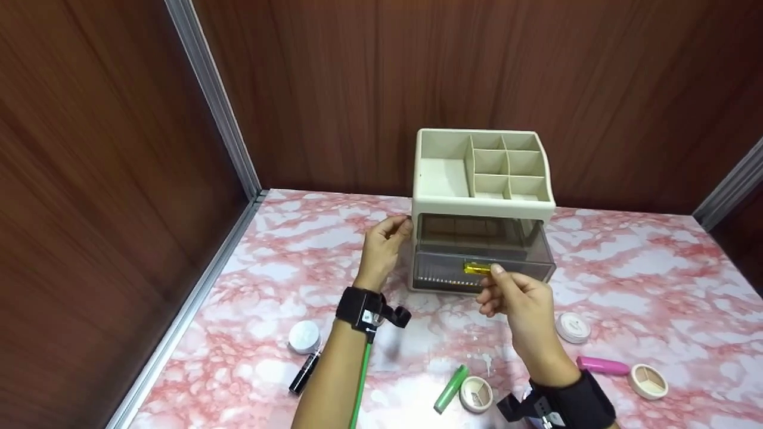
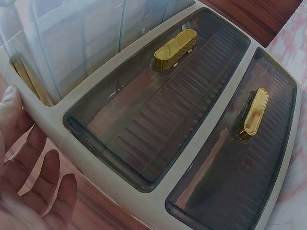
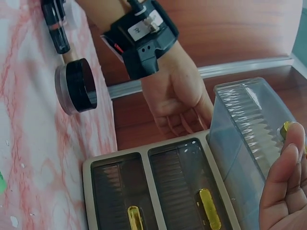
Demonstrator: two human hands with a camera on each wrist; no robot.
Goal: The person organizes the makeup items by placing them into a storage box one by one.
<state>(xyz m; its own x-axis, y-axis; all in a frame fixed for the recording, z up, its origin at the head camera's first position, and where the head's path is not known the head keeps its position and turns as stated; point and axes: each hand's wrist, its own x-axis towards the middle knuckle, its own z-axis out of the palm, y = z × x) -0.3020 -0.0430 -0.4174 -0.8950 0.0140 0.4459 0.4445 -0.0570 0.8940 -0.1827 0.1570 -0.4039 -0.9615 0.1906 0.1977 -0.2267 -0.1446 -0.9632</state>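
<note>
A cream cosmetics organizer with an open compartmented top stands on the marble-patterned table. Its clear upper drawer is pulled out toward me. My right hand pinches the drawer's gold handle between thumb and finger. At the organizer's left side is my left hand, its fingertips touching the frame. In the left wrist view, that hand's lower fingers hang loosely bent beside the wall. Two lower dark drawers with gold handles stay in the frame. No contents can be made out in the pulled-out drawer.
Left of my left forearm are a white-lidded jar and a black tube. In front lie a green tube and a round palette. Further right are a white round case, a pink tube and another palette.
</note>
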